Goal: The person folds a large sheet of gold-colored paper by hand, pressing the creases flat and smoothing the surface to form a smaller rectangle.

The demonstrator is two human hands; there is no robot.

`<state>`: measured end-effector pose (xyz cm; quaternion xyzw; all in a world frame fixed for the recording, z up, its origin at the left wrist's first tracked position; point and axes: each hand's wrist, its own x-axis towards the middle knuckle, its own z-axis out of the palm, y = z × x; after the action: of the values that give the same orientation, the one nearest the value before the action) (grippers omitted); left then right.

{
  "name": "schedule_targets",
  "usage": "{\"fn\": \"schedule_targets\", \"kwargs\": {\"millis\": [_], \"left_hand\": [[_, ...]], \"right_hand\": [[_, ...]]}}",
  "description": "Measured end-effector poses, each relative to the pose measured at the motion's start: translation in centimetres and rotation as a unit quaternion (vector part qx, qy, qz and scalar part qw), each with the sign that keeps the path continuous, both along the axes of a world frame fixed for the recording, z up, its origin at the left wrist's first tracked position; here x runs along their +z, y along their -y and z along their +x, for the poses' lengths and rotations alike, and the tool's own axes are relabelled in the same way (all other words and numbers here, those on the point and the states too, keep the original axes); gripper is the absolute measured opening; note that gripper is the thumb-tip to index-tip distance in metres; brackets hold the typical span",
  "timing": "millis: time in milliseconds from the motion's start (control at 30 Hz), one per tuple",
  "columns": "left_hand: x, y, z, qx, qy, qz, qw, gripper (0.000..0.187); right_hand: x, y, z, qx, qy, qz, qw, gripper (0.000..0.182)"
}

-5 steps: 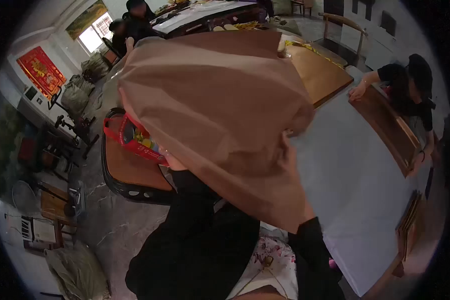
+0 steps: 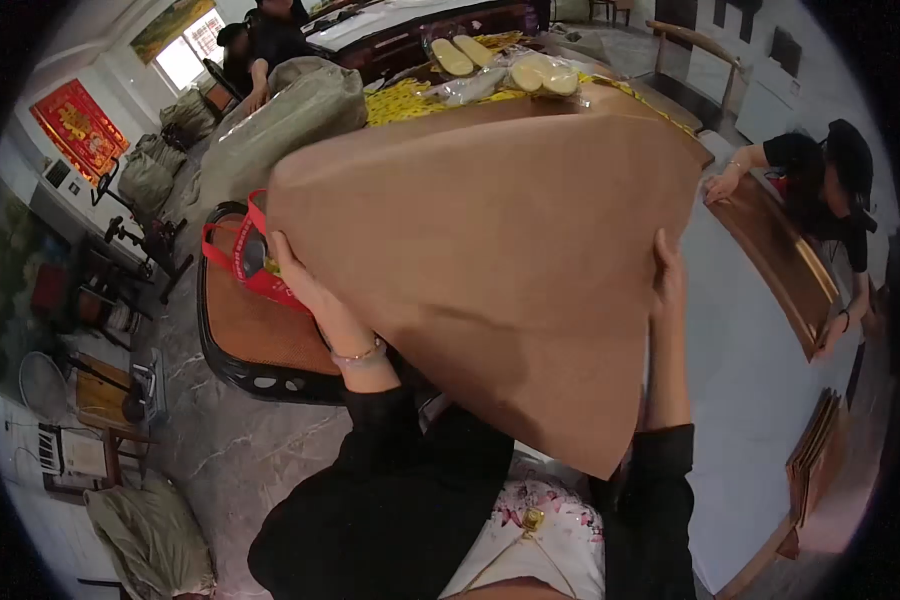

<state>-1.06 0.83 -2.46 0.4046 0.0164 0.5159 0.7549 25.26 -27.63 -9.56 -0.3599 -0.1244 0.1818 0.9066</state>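
Observation:
A large brown sheet [image 2: 480, 220] spans the middle of the view, raised in front of me and bent along its lower part. My left hand [image 2: 305, 283] grips its left edge, the thumb side showing and the other fingers partly behind it. On the right edge, my right hand [image 2: 670, 275] holds the sheet with its fingers curled round. A grey-white tabletop [image 2: 740, 370] lies beneath and to the right of the sheet.
Across the table a co-worker [image 2: 820, 180] handles a folded brown piece [image 2: 780, 265]. Folded brown pieces [image 2: 813, 455] lie at the right edge. A red bag [image 2: 245, 262] stands on a chair [image 2: 260, 335]. Wrapped slippers [image 2: 460, 55] rest on yellow cloth [image 2: 400, 103]. Two people are at the back.
The sheet has come down and spread wider to the right, uncovering the slippers and a grey-green sack behind it. My right hand has moved up and right; my left hand has moved up and left.

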Motion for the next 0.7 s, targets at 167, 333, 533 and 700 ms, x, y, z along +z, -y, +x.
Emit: {"fn": "schedule_targets", "kwargs": {"millis": [167, 333, 533, 700], "left_hand": [[-11.3, 3.3, -1.2, -0.012, -0.077, -0.312, 0.947, 0.041], [-15.5, 10.1, -3.9, -0.152, -0.284, -0.427, 0.845, 0.045], [-16.1, 11.9, -5.6, -0.186, -0.451, -0.408, 0.772, 0.049], [-15.1, 10.3, -8.1, -0.228, -0.547, -0.373, 0.714, 0.057]], "right_hand": [[-0.4, 11.9, 3.2, -0.127, 0.045, -0.304, 0.943, 0.081], [-6.1, 22.9, -0.9, -0.172, 0.038, -0.399, 0.9, 0.075], [-9.3, 28.3, -8.9, -0.175, -0.052, -0.562, 0.807, 0.069], [-9.5, 28.8, -12.0, -0.198, -0.101, -0.547, 0.807, 0.081]]}}
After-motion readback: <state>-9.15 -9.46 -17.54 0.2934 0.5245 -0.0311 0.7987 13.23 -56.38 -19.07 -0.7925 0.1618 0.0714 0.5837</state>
